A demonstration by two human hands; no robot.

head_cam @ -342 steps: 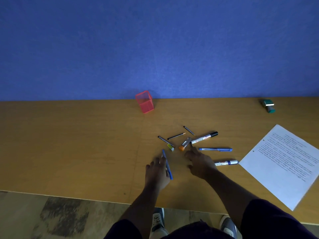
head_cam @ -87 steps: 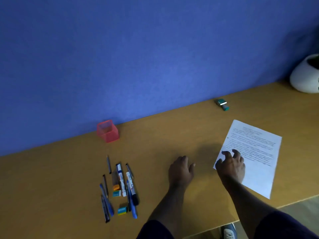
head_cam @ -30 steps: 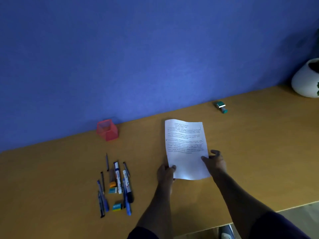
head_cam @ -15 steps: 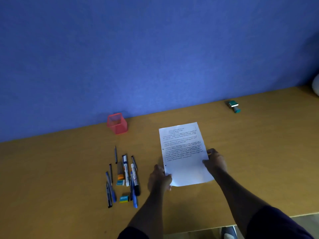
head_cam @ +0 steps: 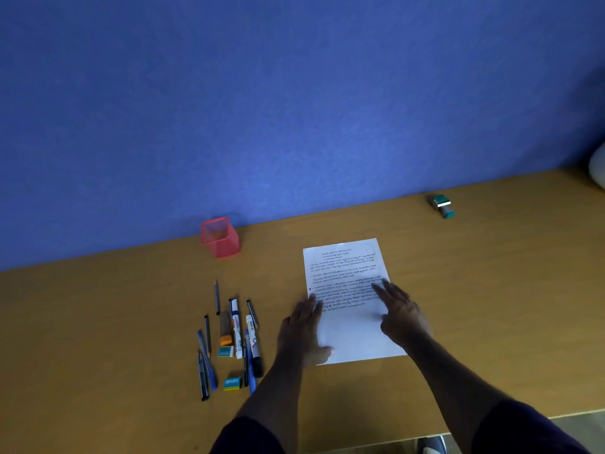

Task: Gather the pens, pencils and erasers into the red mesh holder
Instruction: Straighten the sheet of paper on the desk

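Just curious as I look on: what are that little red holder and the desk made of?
The red holder looks like fine mesh, probably painted wire, since the wall shows faintly through its sides. The desk looks like wood or wood-look laminate, matte: yellow-brown and smooth, with no strong glare.

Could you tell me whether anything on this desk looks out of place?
The small green stamp-like item lies alone near the wall, far right of the grouped pens and erasers. The red mesh holder looks empty.
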